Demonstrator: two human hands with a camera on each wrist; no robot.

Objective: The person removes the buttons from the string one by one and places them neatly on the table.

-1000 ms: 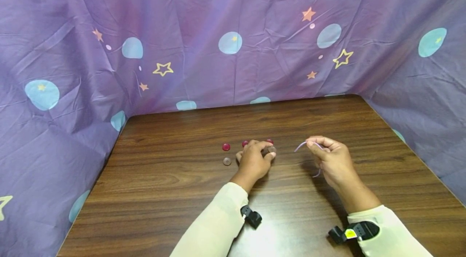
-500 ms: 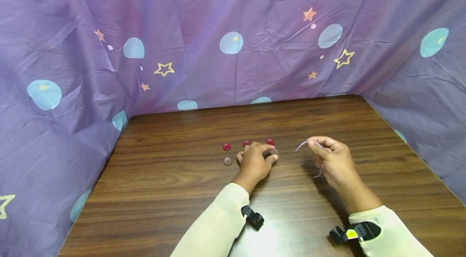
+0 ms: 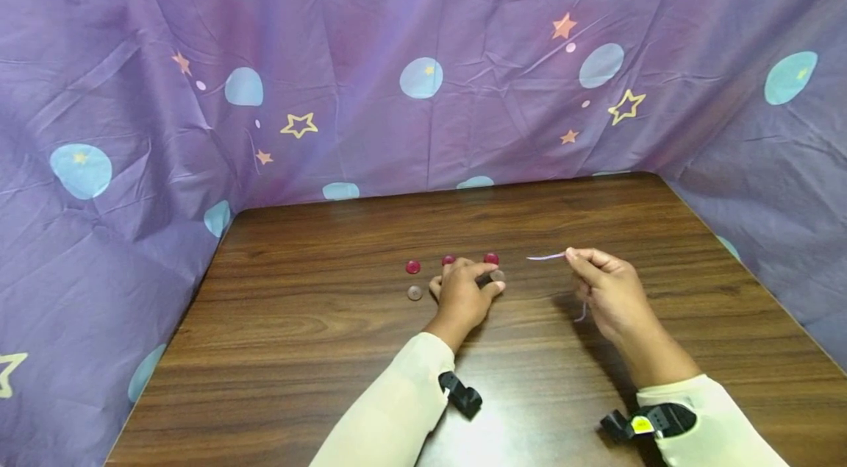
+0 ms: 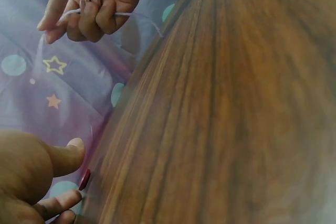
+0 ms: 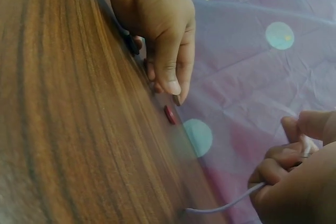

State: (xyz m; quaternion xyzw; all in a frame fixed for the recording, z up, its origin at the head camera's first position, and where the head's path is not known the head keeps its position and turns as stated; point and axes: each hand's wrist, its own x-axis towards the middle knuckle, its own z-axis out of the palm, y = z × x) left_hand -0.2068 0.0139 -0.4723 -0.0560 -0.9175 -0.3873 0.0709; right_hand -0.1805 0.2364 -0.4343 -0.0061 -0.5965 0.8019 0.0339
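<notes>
My left hand pinches a brown button between thumb and index finger, low over the table. In the right wrist view that button shows edge-on at the fingertips, near a red button. My right hand holds a lavender string between thumb and index finger. One string end sticks out to the left toward the left hand. The rest passes through the curled fingers, and its tail hangs below. The string end and the pinched button are apart.
Red buttons lie in a row behind the left hand, one of them partly covered by it. Another brown button rests left of that hand. The wooden table meets a purple patterned cloth at the back and sides.
The string's free end has gone from drooping to nearly straight, pointing left, as the right fingertips shifted slightly right. The left hand has moved slightly right and down with the brown button.
</notes>
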